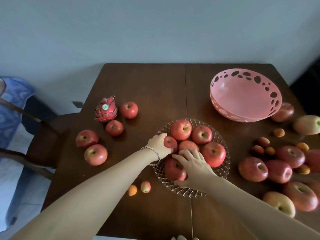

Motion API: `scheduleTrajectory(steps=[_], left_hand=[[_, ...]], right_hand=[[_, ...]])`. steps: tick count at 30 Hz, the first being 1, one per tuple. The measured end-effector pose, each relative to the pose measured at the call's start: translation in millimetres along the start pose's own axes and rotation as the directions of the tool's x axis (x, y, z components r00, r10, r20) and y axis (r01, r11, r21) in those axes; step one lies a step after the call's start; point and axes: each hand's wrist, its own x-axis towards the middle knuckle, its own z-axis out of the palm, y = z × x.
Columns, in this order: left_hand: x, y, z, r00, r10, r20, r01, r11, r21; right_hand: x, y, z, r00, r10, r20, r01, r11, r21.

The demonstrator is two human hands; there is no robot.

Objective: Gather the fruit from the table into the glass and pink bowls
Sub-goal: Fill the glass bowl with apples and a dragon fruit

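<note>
A glass bowl (pixel 223 172) in the table's middle holds several red apples. My left hand (pixel 158 144) grips a small apple (pixel 171 143) at the bowl's left side. My right hand (pixel 194 166) lies over a big apple (pixel 174 169) at the bowl's near edge, fingers wrapped on it. The pink bowl (pixel 242 99) with holes in its rim stands empty at the back right. Loose apples (pixel 95 154) and a dragon fruit (pixel 106 110) lie to the left. More apples (pixel 278 170) and small apricots (pixel 278 132) crowd the right side.
Two small fruits (pixel 138 187) lie near the front edge under my left forearm. The dark wooden table (pixel 147 87) meets a pale wall at the back. A chair with blue cloth (pixel 15 101) stands at the left.
</note>
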Motion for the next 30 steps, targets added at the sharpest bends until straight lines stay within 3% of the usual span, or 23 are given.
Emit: scheduleTrajectory(steps=[4, 8, 13, 18, 22, 24, 26, 28, 30], left_hand=[[-3.9, 0.7, -1.5, 0.998, -0.014, -0.063, 0.007, 0.995, -0.103], [-10.1, -2.6, 3.1, 0.988, 0.084, -0.132, -0.086, 0.996, -0.007], [-10.4, -1.5, -4.5, 0.994, 0.086, -0.073, -0.09, 0.995, -0.053], [-15.0, 2.3, 1.6, 0.99, 0.044, -0.135, -0.055, 0.995, -0.082], [-24.1, -1.5, 4.0, 0.989, 0.088, -0.117, -0.092, 0.995, -0.033], [-30.1, -5.8, -0.9, 0.969, 0.065, -0.238, -0.1, 0.986, -0.136], [-38.8, -17.3, -13.6, 0.924, -0.06, -0.378, -0.077, 0.938, -0.338], [-49.1, -35.5, -29.5, 0.891, -0.147, -0.43, -0.086, 0.874, -0.478], [-58.9, -65.8, -52.1, 0.87, -0.162, -0.466, -0.088, 0.879, -0.469]], right_hand=[[0.9, -0.1, -0.3, 1.0, 0.0, 0.017, 0.0, 1.0, -0.006], [0.4, 1.0, -0.5, 1.0, -0.005, 0.012, 0.005, 1.0, 0.018], [-0.9, -0.7, -2.7, 0.999, -0.011, 0.046, 0.012, 1.0, -0.015], [1.7, -3.3, -6.3, 0.995, 0.014, 0.098, -0.011, 0.999, -0.032], [4.8, -7.1, -14.2, 0.985, 0.058, 0.163, -0.055, 0.998, -0.023], [9.6, -13.0, -26.3, 0.976, 0.06, 0.21, -0.045, 0.996, -0.073], [19.6, -23.1, -42.0, 0.972, 0.062, 0.226, -0.038, 0.993, -0.109], [28.7, -34.8, -59.0, 0.981, 0.078, 0.178, -0.071, 0.997, -0.043], [42.7, -55.3, -71.3, 0.995, 0.045, 0.093, -0.053, 0.995, 0.089]])
